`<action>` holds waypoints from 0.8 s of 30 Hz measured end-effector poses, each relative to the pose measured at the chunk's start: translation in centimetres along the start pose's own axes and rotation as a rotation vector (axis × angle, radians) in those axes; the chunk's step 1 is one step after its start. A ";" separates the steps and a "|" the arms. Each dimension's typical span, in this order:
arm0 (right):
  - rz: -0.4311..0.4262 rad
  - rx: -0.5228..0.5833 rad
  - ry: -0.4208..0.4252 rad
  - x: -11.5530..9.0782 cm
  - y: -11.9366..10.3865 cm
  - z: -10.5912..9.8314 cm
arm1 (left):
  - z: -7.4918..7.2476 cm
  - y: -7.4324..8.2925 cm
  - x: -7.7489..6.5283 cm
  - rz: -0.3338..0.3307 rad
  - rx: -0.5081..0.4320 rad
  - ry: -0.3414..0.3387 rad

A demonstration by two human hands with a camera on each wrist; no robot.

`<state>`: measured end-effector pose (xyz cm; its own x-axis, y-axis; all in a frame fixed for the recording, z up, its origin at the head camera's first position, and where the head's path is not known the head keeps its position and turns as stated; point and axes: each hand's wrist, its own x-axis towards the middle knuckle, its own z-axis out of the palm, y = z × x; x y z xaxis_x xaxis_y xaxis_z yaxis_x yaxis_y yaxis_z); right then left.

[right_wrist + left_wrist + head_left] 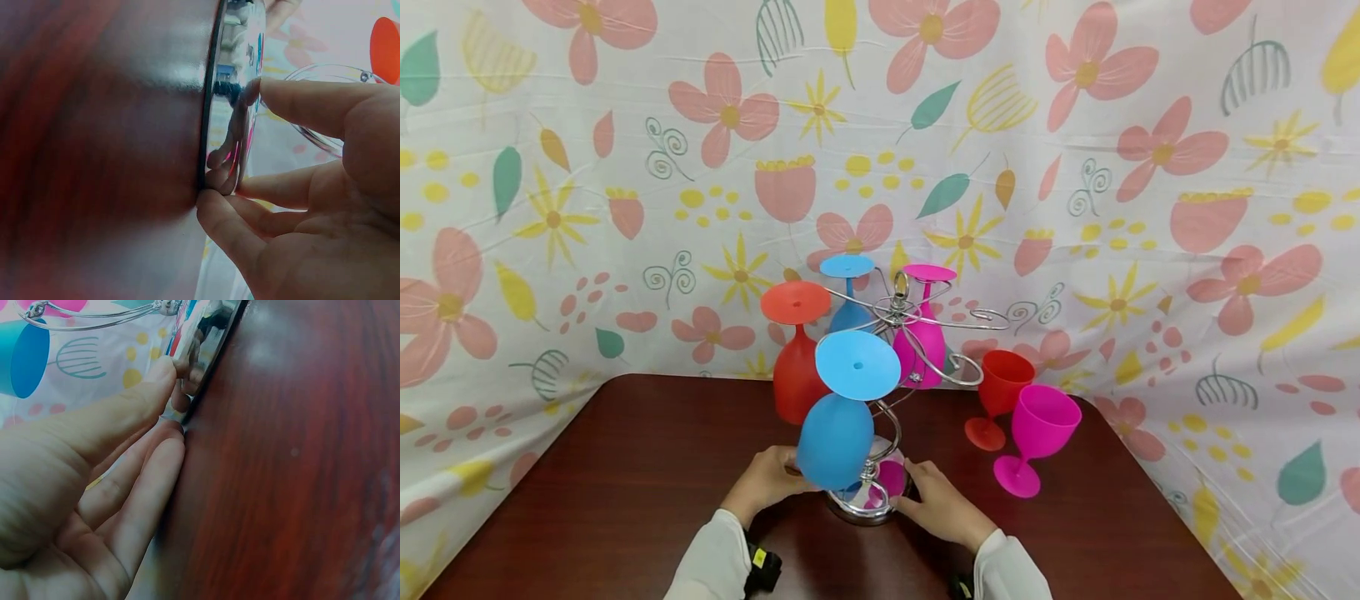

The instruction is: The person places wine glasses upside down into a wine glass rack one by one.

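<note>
A silver wire wine glass rack (887, 433) with a round, mirror-like base (863, 518) stands on the table. My left hand (772, 483) grips the base's left edge, thumb at its upper rim and fingers low against its side in the left wrist view. On the opposite edge, my right hand (942, 504) grips it likewise. Goblets hang upside down from the rack: a blue goblet (835, 442) in front, a red goblet (799, 379) at left, another blue goblet (850, 316) behind and a pink goblet (925, 343) at back right.
Right of the rack, a second red goblet (1003, 379) and a second pink goblet (1043, 423) stand upright on the dark brown table (625, 483). Behind the table hangs a flower-printed cloth (700, 217). Bare wire loops (966, 371) reach out to the rack's right.
</note>
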<state>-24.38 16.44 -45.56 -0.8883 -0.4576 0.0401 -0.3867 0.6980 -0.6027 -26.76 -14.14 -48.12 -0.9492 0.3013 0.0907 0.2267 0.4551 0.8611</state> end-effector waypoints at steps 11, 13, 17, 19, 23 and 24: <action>0.082 0.171 -0.053 2.3 1.4 -1.6 | 1.9 2.3 0.0 0.179 -0.108 -0.114; 0.087 0.205 -0.041 3.0 1.8 -1.6 | 2.7 3.1 -0.1 0.206 -0.128 -0.101; 0.062 0.232 -0.046 4.9 2.4 -1.3 | 4.2 4.7 -0.5 0.192 -0.048 -0.025; 0.033 0.239 -0.070 5.8 2.6 -1.0 | 4.9 5.4 -0.8 0.179 0.010 0.014; -0.014 0.232 -0.125 7.4 2.2 -0.8 | 5.8 6.1 -1.5 0.174 0.070 0.062; -0.027 0.221 -0.130 7.6 2.1 -0.7 | 6.0 6.3 -1.6 0.176 0.083 0.072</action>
<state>-32.12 14.83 -45.92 -0.8335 -0.5514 -0.0360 -0.3333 0.5537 -0.7631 -22.51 -6.73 -45.88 -0.9059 0.3231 0.2737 0.4045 0.4690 0.7851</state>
